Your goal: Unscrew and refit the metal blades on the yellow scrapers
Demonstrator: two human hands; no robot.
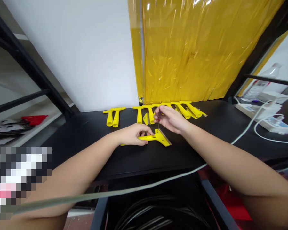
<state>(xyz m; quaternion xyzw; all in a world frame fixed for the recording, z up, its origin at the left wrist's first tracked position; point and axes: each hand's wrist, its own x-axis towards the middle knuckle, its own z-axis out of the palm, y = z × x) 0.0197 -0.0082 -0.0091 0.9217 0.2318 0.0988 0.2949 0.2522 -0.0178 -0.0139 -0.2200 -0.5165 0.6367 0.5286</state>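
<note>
My left hand (135, 134) is closed round the handle of a yellow scraper (159, 138), which lies on its side with its metal blade edge pointing right. Above the scraper's head, my right hand (171, 118) grips a small screwdriver (158, 125) by its reddish handle, mostly covered by the fingers. The thin shaft points down and its tip meets the scraper head near a screw. Behind my hands, more yellow scrapers (182, 108) lie in a row, some with blades showing. Two yellow handles (112, 116) lie side by side farther left.
A black tabletop (134, 159) carries everything. A pale cable (139, 188) crosses in front of my arms. Power strips (266, 118) and a plastic bottle (264, 81) stand at right. A white panel (86, 54) and a yellow plastic sheet (194, 51) rise behind; black frame bars flank both sides.
</note>
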